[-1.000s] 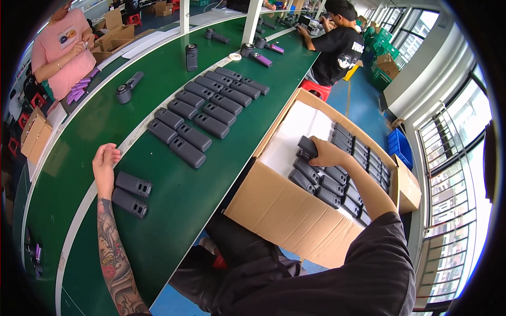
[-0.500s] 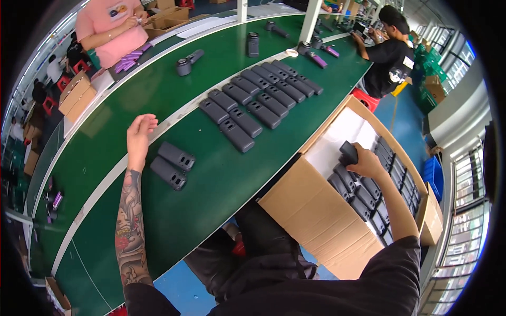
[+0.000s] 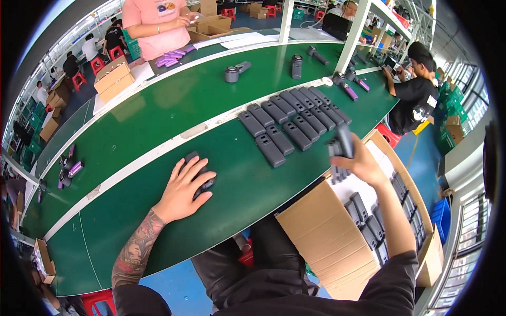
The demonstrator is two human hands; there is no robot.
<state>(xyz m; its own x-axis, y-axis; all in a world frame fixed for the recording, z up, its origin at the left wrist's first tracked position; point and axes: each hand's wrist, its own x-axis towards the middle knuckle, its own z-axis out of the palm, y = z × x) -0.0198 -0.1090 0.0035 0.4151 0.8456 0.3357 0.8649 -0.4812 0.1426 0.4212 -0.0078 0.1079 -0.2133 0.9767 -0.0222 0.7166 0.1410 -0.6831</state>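
Observation:
My left hand (image 3: 185, 189) lies with spread fingers over dark grey plastic casings (image 3: 207, 185) on the green table, and mostly hides them. My right hand (image 3: 363, 162) is closed around dark grey casings (image 3: 345, 142), held above the near corner of a cardboard box; they are blurred, so I cannot tell how many. Farther along the table, two slanting rows of similar oblong casings (image 3: 271, 151) lie side by side, most with small openings at one end. More casings (image 3: 373, 227) are packed inside the cardboard box (image 3: 327, 237) at my right.
A pale strip (image 3: 163, 150) runs along the table. Beyond it lie a handheld device with a round head (image 3: 232, 73) and purple parts (image 3: 171, 57). A white post (image 3: 354, 37) rises at the far right. One person (image 3: 155, 26) stands across the table; another (image 3: 419, 89) sits at the right.
My left hand has come down onto the casings on the table. My right hand has lifted casings out of the box toward the table edge. The view has shifted left.

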